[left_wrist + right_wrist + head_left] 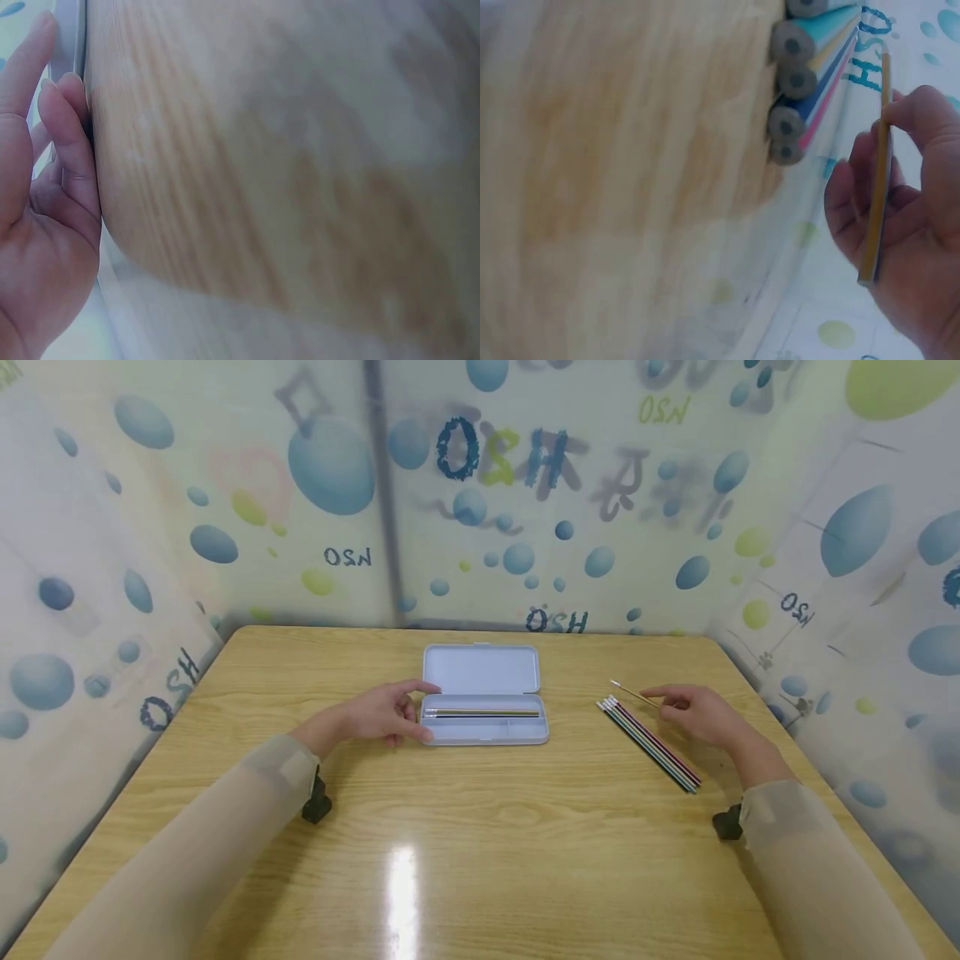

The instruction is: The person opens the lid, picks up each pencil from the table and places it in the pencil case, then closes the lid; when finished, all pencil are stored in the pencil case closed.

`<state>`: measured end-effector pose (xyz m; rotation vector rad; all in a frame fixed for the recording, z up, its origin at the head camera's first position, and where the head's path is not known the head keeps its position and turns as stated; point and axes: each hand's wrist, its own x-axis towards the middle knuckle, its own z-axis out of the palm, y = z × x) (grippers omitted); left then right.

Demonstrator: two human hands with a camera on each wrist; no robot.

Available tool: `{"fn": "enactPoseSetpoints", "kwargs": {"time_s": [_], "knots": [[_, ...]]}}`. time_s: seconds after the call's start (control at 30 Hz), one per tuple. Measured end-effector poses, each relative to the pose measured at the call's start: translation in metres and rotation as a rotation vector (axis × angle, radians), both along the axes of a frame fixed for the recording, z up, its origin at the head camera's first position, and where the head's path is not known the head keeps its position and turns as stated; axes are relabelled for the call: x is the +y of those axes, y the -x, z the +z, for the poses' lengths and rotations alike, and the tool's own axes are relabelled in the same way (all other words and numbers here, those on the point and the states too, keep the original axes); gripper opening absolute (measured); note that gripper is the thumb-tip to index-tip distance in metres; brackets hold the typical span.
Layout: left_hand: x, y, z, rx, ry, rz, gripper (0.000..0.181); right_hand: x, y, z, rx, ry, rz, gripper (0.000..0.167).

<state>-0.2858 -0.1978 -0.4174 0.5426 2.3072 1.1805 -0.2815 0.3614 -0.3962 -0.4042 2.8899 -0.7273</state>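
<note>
Pinched between the fingers of the right hand (697, 717) is a yellow pencil (877, 206), likely light, stiff and smooth, best held mid-shaft, while the left hand (378, 712) grips the pencil case (482, 670).

The left hand (49, 217) occupies the left margin, palm and finger undersides facing the camera. One digit extends upward, its tip against the visible strip of a pale grey case (69, 37). The remaining visible fingers are bent, grouped beside the near edge of the wooden table (225, 150). The case is cut off at the top; its contents are hidden. The tabletop, with streaked brown grain, fills the centre and right, its rounded corner at lower left. A blurred pale area (180, 322) lies beyond that corner. A wall (15, 30) with blue spots shows at upper left.
</note>
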Motion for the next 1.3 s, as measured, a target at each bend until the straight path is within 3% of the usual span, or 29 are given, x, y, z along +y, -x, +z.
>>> {"fn": "enactPoseSetpoints", "kwargs": {"time_s": [0.17, 0.4, 1.3], "knots": [[0.0, 0.0, 0.0, -0.008, -0.004, 0.003, 0.09, -0.013, -0.002, 0.009, 0.034, 0.037, 0.05, 0.039], [0.0, 0.0, 0.001, -0.004, 0.003, 0.005, 0.089, -0.039, -0.003, 0.019, 0.015, 0.082, 0.106, 0.039], [0.001, -0.002, 0.003, 0.002, 0.005, -0.001, 0.088, -0.145, 0.016, 0.017, 0.008, 0.101, 0.297, 0.034]]}}
